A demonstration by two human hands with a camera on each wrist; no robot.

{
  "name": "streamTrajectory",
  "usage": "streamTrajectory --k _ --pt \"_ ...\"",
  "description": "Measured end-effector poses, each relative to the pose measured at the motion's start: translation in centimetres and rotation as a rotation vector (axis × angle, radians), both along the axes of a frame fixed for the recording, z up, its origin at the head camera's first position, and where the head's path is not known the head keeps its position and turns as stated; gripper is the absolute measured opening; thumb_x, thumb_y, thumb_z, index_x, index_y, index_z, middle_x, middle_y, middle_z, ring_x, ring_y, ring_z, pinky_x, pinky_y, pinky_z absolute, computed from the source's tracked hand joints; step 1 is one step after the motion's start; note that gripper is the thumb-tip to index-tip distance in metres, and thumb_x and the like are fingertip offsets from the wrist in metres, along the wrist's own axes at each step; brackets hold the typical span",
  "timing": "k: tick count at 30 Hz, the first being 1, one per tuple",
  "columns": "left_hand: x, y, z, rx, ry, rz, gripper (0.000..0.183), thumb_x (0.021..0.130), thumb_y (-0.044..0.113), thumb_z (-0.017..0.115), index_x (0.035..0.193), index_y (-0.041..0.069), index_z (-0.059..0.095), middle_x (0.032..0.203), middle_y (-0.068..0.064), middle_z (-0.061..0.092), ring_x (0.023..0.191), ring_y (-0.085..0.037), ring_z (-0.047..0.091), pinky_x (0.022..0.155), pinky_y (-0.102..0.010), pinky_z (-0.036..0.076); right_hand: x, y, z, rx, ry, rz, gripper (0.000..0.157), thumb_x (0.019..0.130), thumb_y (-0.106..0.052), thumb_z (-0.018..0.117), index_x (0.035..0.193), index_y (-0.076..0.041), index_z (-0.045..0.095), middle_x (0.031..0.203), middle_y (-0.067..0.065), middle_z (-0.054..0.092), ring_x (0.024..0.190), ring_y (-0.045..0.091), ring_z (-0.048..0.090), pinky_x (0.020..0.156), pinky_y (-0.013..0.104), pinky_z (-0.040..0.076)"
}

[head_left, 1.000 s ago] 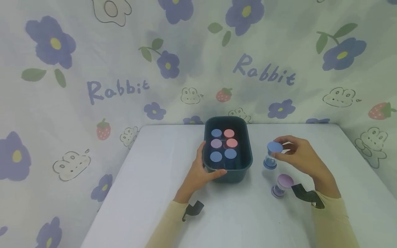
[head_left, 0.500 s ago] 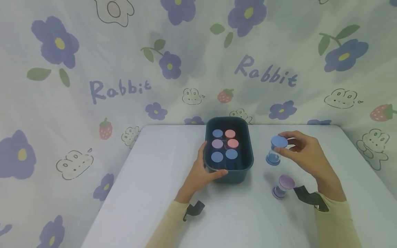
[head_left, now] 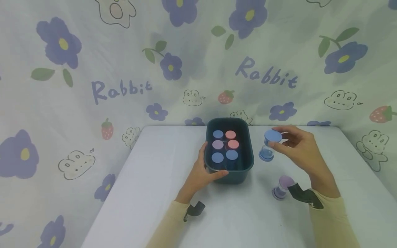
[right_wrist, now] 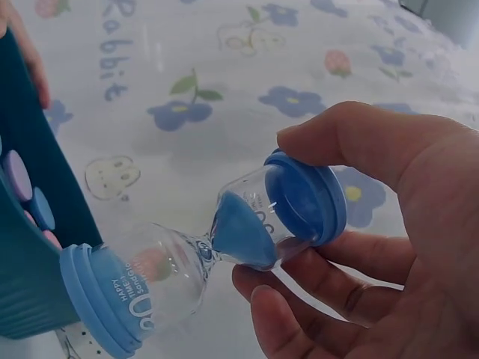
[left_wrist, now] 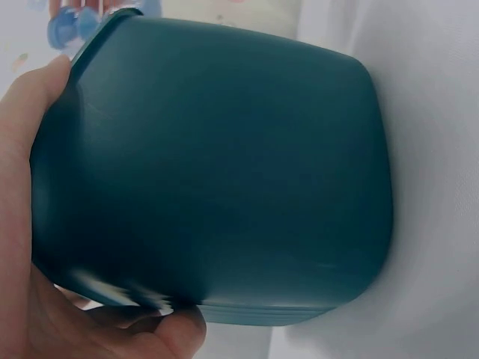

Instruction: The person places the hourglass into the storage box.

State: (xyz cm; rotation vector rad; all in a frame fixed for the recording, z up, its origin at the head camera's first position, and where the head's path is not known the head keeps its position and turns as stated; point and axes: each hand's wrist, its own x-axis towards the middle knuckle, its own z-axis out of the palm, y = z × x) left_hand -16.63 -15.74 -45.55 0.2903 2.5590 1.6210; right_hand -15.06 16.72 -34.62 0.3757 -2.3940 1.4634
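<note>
My right hand [head_left: 299, 150] pinches a blue-capped hourglass [right_wrist: 243, 228] by its upper cap, between thumb and fingers. It is tilted, with blue sand in both bulbs, and hangs just right of a dark teal bin [head_left: 231, 177]. My left hand [head_left: 200, 175] grips the bin's near left corner, thumb over the front rim and fingers along the left side. Inside, several hourglasses stand in two columns, showing blue [head_left: 217, 157], pink [head_left: 233, 144] and purple caps [head_left: 217, 144]. The left wrist view shows mostly the bin's outer wall [left_wrist: 224, 164].
A purple hourglass [head_left: 284, 182] stands on the white table [head_left: 248, 220] below my right wrist, partly covered by the black wrist strap [head_left: 305, 196]. Behind the table hangs a flowered cloth [head_left: 198, 62] with rabbits and strawberries.
My right hand has raised the blue hourglass off the table and, in the last half second, moved it left toward the bin. The left hand keeps its hold on the bin.
</note>
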Motion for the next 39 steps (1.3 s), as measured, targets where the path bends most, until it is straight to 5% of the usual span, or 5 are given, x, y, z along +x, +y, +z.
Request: streamTrajectory --k 9,18,26,39 --pt "0.0 -0.1 0.0 0.001 0.012 -0.006 0.124 0.071 0.064 0.087 0.163 0.044 0.005 0.172 0.006 0.025 0.155 -0.027 0.034 0.122 -0.066 0.033 -0.3 -2.1 0.7 0.013 -0.057 0.015 0.044 0.090 -0.015 0.081 0.131 -0.010 0.067 0.109 -0.015 0.067 0.084 0.009 0.068 0.076 0.012 0.057" --pt "0.0 0.0 0.0 -0.009 0.011 -0.002 0.124 0.071 0.065 0.087 0.162 0.045 0.005 0.172 0.006 0.025 0.155 -0.027 0.034 0.122 -0.066 0.032 -0.8 -4.5 0.6 0.017 -0.057 0.068 0.044 0.090 -0.018 0.081 0.131 -0.011 0.067 0.119 0.005 0.069 0.091 0.007 0.065 0.078 0.013 0.058" --pt "0.1 0.0 0.0 -0.007 0.008 -0.008 0.125 0.071 0.065 0.086 0.163 0.045 0.004 0.172 0.006 0.025 0.155 -0.027 0.034 0.123 -0.067 0.031 -1.3 -6.2 -0.2 0.062 -0.117 0.105 0.045 0.090 -0.026 0.081 0.131 -0.014 0.066 0.123 0.008 0.069 0.100 0.022 0.065 0.081 0.016 0.058" --pt "0.0 -0.1 -0.1 -0.004 0.033 -0.020 0.125 0.072 0.065 0.086 0.163 0.042 0.005 0.171 0.005 0.027 0.154 -0.027 0.036 0.124 -0.065 0.030 -2.0 -8.1 -1.6 0.049 -0.132 0.239 0.044 0.087 -0.017 0.083 0.127 -0.007 0.067 0.112 0.014 0.070 0.093 0.024 0.068 0.081 0.020 0.059"
